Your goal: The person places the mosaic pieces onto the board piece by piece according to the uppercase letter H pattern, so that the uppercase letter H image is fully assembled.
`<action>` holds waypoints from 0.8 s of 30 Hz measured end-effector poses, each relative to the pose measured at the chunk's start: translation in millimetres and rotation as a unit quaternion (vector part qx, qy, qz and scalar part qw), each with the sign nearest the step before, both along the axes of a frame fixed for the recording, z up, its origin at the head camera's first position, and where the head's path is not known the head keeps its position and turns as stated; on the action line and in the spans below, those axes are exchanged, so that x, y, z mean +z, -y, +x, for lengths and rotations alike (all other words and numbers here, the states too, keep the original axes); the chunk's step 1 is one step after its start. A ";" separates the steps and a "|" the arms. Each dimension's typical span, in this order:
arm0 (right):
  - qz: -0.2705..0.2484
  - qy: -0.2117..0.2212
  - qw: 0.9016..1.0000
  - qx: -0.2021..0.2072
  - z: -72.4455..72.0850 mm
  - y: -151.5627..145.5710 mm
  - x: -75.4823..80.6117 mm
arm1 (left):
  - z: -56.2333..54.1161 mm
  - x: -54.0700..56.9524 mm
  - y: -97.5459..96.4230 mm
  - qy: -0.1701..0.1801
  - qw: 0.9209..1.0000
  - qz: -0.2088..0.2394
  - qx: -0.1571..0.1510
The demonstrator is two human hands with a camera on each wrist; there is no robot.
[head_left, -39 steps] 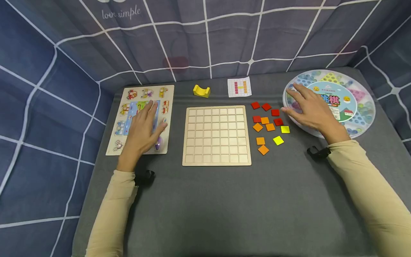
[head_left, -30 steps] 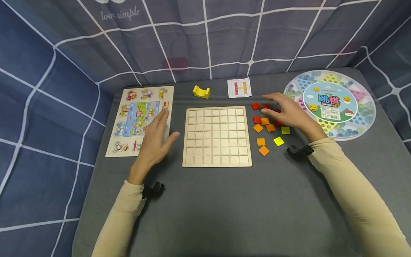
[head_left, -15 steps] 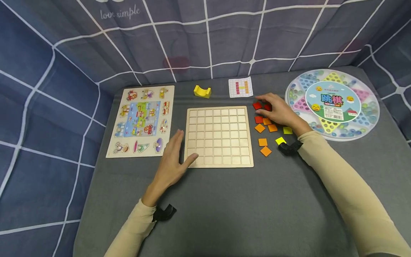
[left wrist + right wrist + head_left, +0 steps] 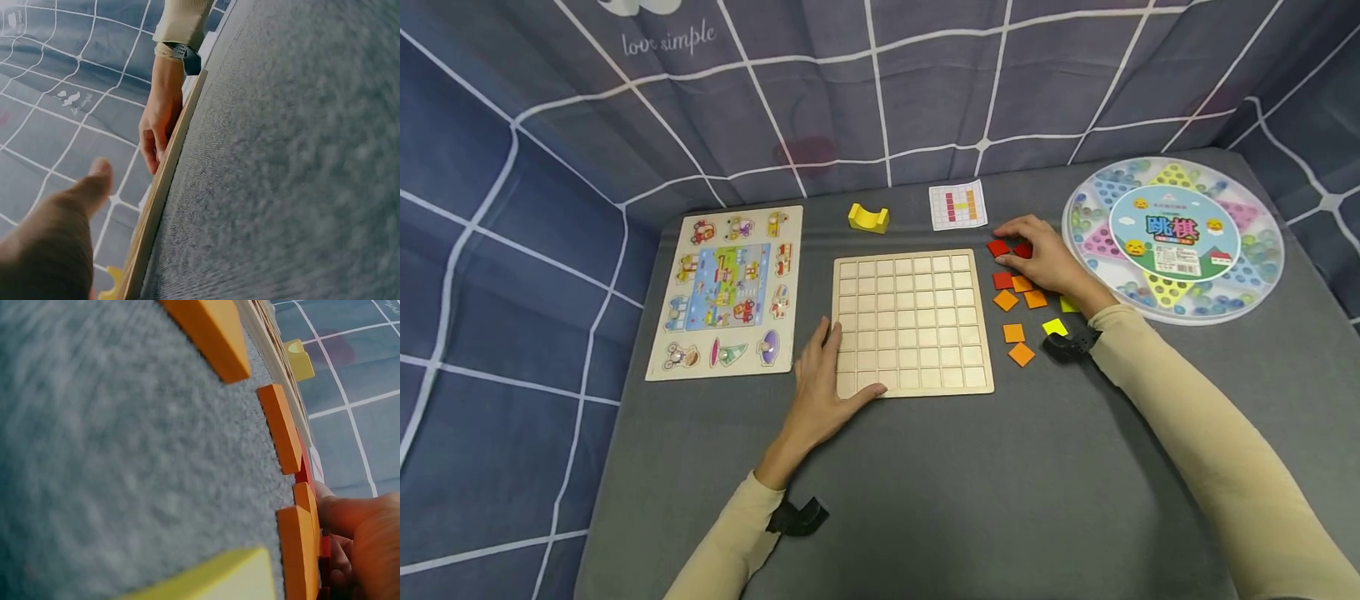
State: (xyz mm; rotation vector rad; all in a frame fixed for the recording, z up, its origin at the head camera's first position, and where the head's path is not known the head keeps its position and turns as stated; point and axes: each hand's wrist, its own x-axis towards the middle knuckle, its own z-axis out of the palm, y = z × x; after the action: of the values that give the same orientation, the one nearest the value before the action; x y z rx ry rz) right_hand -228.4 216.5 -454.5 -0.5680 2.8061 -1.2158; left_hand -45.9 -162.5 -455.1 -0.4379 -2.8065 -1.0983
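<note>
In the head view my left hand (image 4: 818, 392) lies at the near left corner of a wooden grid board (image 4: 913, 325). Its straight fingers run along the left edge, and the thumb reaches over the near edge. My right hand (image 4: 1039, 254) hangs low over the red square tiles at the board's right, thumb and fingertips parted on either side of one red tile (image 4: 997, 248). A second red tile (image 4: 1022, 249) shows beneath that hand. Close by lie another red tile (image 4: 1003, 281), several orange tiles (image 4: 1013, 333) and a yellow tile (image 4: 1054, 327); the right hand and wrist hide other tiles.
A printed pattern card (image 4: 957, 206) and a yellow curved block (image 4: 868, 219) lie behind the board. At left is a wooden picture puzzle (image 4: 782, 346); at right, a round Chinese checkers set (image 4: 1262, 283). A grid-patterned curtain (image 4: 842, 100) closes off the back.
My left hand has come right from over the picture puzzle to the board's near left corner. My right hand has moved left from the round game set to the red tiles and stays there.
</note>
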 end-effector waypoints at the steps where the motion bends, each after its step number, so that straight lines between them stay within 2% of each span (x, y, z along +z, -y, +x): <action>1: 0.002 0.001 1.000 -0.002 -0.1 -0.5 -0.3 | -0.5 -1.3 -0.5 -0.006 1.000 0.001 0.001; 5: 0.007 0.000 1.000 -0.006 0.0 -2.0 -1.5 | -1.6 -4.6 -2.1 -0.022 1.000 -0.009 -0.003; 13: 0.007 0.008 1.000 -0.005 1.8 -1.0 -2.8 | -0.5 -7.7 -2.5 -0.026 0.998 -0.051 -0.008; 24: -0.001 0.008 1.000 -0.014 -0.4 0.3 -3.4 | -4.2 -6.3 -4.3 -0.037 0.998 -0.057 0.003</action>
State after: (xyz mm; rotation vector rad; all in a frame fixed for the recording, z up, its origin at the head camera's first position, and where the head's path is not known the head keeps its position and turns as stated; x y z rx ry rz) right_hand -228.8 216.2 -457.9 -0.5191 2.8089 -1.2228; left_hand -50.1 -158.2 -461.5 -0.4707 -2.8129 -0.9051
